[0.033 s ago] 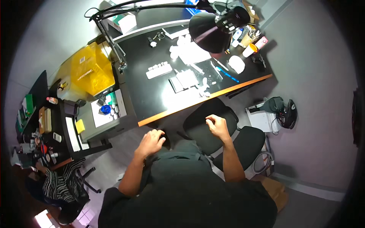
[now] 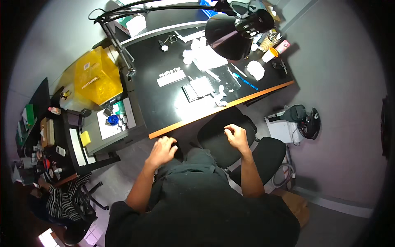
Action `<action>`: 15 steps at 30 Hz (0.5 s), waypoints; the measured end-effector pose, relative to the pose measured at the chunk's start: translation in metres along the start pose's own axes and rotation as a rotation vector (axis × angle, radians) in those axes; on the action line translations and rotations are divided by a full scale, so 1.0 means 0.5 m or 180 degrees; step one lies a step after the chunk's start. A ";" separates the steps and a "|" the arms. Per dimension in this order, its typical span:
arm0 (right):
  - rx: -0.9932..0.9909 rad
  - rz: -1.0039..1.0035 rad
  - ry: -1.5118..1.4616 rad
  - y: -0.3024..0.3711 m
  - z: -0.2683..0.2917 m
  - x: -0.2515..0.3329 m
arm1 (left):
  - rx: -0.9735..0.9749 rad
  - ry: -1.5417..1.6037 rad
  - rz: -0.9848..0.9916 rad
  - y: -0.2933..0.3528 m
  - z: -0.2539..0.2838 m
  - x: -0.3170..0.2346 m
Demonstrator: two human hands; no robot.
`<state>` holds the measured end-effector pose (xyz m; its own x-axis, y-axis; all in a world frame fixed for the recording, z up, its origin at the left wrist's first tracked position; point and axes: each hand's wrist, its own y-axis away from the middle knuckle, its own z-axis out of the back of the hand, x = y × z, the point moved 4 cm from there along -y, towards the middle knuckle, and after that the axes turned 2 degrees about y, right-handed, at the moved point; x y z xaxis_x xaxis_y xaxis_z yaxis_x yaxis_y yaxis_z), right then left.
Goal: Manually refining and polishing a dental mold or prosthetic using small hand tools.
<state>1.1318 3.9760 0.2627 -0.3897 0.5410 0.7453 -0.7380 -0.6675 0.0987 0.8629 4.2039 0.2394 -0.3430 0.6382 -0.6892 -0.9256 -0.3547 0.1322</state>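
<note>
My left hand [image 2: 162, 151] hangs in the air just before the desk's near left corner, fingers loosely bent, thumb apart, nothing in it. Over the black chair [image 2: 218, 128], my right hand [image 2: 237, 138] floats with curled fingers, a gap between thumb and forefinger, and it too is empty. Neither touches the black desk [image 2: 150, 103] with its orange front edge. On the desktop are a white rack [image 2: 171, 78] with small white pieces, a black-edged pad [image 2: 201, 87], a blue pen [image 2: 247, 81], white sheets [image 2: 213, 59] and a rounded white lump [image 2: 256, 70].
A black lamp [image 2: 226, 38] on a jointed arm overhangs the desk. Left stands a yellow see-through cover [image 2: 98, 76] near a blue object [image 2: 112, 120]. A person in a zebra-patterned garment [image 2: 68, 201] is at the lower left. A dark helmet [image 2: 311, 124] sits right.
My left hand has shifted very slightly up toward the desk edge. The view has moved a touch; my right hand and the desk items look the same.
</note>
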 end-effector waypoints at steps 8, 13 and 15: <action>-0.0136 -0.0277 0.0605 -0.150 0.021 0.016 | -0.1524 -0.0215 0.0821 -0.232 -0.006 0.166; -0.0038 -0.0421 0.1200 -0.312 0.043 -0.026 | -0.2197 -0.0294 0.1113 -0.250 -0.005 0.175; 0.0013 -0.0532 0.1315 -0.377 0.044 -0.079 | -0.2579 -0.0351 0.1703 -0.249 0.002 0.185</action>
<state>1.2987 4.0693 0.2290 -0.4532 0.8002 0.3928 -0.8078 -0.5550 0.1987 0.9460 4.3079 0.1598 -0.7370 0.3018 -0.6048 -0.2669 -0.9520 -0.1499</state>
